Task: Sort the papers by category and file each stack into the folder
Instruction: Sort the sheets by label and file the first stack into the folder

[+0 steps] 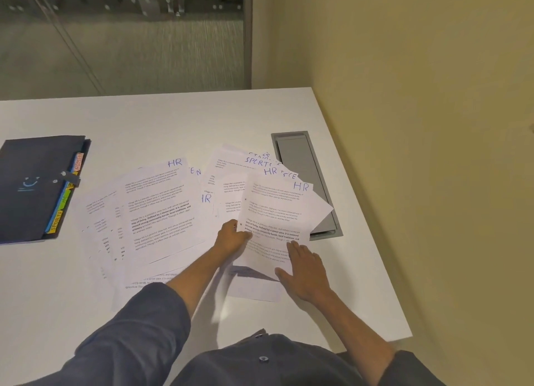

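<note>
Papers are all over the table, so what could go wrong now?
The HR sheet that the left hand pinches lies on others, so a second sheet might lift with it. Sheets marked SPORTS sit mixed among the HR ones, so categories could get muddled. Some pages overhang the grey cable hatch and might snag.

Handwritten category labels showing on papers and folder tabs

Blue handwritten "HR" is showing at the top corner of the left sheet (157, 209), the lifted sheet (277, 212), and two sheets partly hidden between them; "SPORTS" is standing on a sheet (231, 161) in the far fan. The dark folder (31, 183) is carrying a yellow tab (55, 225) reading "SPORTS" and an orange tab (78, 163) seemingly reading "HOME". The printed paragraphs are opening with "Village life is a peaceful…"; the remainder is too small.
</note>
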A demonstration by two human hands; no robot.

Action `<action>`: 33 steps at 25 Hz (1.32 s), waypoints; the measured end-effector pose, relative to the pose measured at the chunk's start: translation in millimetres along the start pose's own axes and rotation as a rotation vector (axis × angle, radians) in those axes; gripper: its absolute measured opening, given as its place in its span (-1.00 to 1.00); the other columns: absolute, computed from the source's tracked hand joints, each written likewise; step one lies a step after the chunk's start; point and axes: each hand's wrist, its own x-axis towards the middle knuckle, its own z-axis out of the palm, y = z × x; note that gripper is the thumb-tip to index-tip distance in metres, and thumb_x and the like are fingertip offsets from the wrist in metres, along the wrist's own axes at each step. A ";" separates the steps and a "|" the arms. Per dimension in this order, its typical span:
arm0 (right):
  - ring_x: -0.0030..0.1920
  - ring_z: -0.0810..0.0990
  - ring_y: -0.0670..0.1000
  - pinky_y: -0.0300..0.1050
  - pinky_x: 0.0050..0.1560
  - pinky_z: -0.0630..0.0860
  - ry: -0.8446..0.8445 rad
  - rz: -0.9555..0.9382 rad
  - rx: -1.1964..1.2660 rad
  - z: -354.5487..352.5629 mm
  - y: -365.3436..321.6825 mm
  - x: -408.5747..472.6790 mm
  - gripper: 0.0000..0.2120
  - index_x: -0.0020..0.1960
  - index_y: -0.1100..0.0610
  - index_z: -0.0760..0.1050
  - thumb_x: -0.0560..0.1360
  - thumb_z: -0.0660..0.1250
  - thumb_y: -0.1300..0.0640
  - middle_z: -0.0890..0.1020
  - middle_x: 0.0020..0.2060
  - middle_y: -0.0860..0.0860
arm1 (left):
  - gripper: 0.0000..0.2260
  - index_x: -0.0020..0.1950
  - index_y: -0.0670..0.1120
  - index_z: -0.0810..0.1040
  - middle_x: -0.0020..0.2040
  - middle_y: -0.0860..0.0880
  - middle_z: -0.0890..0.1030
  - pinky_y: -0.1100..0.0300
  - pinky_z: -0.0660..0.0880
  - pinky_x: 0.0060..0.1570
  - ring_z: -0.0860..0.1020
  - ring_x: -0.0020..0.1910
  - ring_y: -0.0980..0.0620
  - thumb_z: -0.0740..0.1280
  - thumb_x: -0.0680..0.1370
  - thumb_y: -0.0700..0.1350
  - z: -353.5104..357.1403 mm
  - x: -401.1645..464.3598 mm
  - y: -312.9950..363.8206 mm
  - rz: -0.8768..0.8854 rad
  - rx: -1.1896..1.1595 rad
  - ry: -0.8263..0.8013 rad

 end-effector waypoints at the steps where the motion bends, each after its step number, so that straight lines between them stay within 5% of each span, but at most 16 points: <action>1: 0.49 0.26 0.05 0.11 0.49 0.20 0.050 -0.016 0.027 -2.8 1.1 0.0 -0.30 0.55 0.03 0.10 0.54 0.11 -0.30 0.26 0.52 -0.01 | -0.79 0.11 -0.16 0.54 0.13 -0.13 0.63 0.01 0.53 0.13 0.59 0.05 -0.10 0.39 0.49 -0.27 -2.2 -0.2 -0.3 0.002 -0.011 -0.043; 6: 0.28 0.51 0.03 -0.01 0.23 0.49 0.310 0.166 0.443 -26.9 3.6 5.6 -0.42 0.44 0.01 0.27 0.50 0.34 -0.14 0.50 0.33 -0.06 | -0.70 0.25 -0.18 0.53 0.09 -0.06 0.64 0.23 0.51 -0.01 0.61 0.08 -0.05 0.30 0.54 -0.38 -15.6 -18.9 6.6 0.117 -0.154 -0.083; 10: 0.19 0.56 0.05 0.03 0.20 0.53 0.278 0.356 0.940 -46.0 1.3 16.4 -0.35 0.48 0.09 0.27 0.49 0.43 -0.07 0.54 0.31 0.04 | -0.69 0.22 -0.05 0.52 0.06 0.03 0.66 0.25 0.52 0.06 0.63 0.02 0.10 0.31 0.55 -0.36 -35.3 -45.3 9.0 0.110 -0.324 -0.064; 12: 0.03 0.63 0.04 -0.16 -0.03 0.60 0.214 0.309 1.231 -62.8 -10.9 14.6 -0.56 0.37 0.10 0.40 0.53 0.41 0.09 0.63 0.16 0.06 | -0.67 0.23 -0.02 0.52 0.09 0.02 0.67 0.16 0.46 0.20 0.63 0.08 0.05 0.31 0.55 -0.35 -46.1 -56.7 7.9 0.102 -0.401 -0.078; 14: -0.06 0.67 0.04 -0.27 -0.19 0.59 0.211 0.220 1.295 -75.5 -24.8 11.4 -0.80 0.16 0.12 0.56 0.54 0.37 0.23 0.70 0.01 0.02 | -0.66 0.22 -0.01 0.53 0.07 0.00 0.69 0.13 0.52 0.12 0.65 0.05 0.01 0.29 0.55 -0.36 -59.0 -66.0 7.9 0.082 -0.448 -0.094; 18: -0.17 0.70 -0.05 -0.22 -0.15 0.60 0.201 0.121 1.358 -85.0 -53.5 10.6 -0.87 -0.02 0.09 0.61 0.53 0.37 0.29 0.74 -0.14 -0.02 | -0.70 0.18 -0.05 0.57 0.07 -0.06 0.69 0.12 0.57 -0.09 0.67 -0.01 -0.04 0.29 0.52 -0.34 -92.0 -78.4 10.2 0.089 -0.484 -0.087; 23: -0.24 0.68 -0.11 -0.31 -0.24 0.54 0.093 0.037 1.338 -74.2 -89.4 14.9 -0.90 0.03 0.19 0.60 0.53 0.37 0.30 0.72 -0.18 -0.02 | -0.73 0.18 -0.01 0.55 0.09 -0.02 0.68 -0.03 0.51 0.15 0.63 0.10 -0.08 0.25 0.59 -0.31 -123.5 -82.4 -5.6 0.129 -0.480 0.018; 27: -0.26 0.64 -0.02 -0.25 -0.30 0.56 0.073 0.151 1.337 -62.5 -97.4 29.5 -0.92 0.00 0.18 0.60 0.57 0.33 0.21 0.67 -0.17 0.05 | -0.72 0.25 -0.06 0.52 0.09 0.01 0.67 -0.05 0.49 0.21 0.62 0.11 -0.07 0.23 0.60 -0.31 -142.6 -86.5 -21.3 0.112 -0.496 0.118; 33: 0.27 0.47 0.14 0.02 0.22 0.40 0.254 0.295 0.451 -33.1 -53.5 58.3 -0.54 0.34 0.17 0.42 0.54 0.31 -0.06 0.51 0.27 0.09 | -0.74 0.19 -0.03 0.54 0.13 -0.01 0.65 -0.11 0.43 0.29 0.60 0.15 -0.08 0.24 0.60 -0.31 -166.7 -84.9 -33.5 0.075 -0.508 0.177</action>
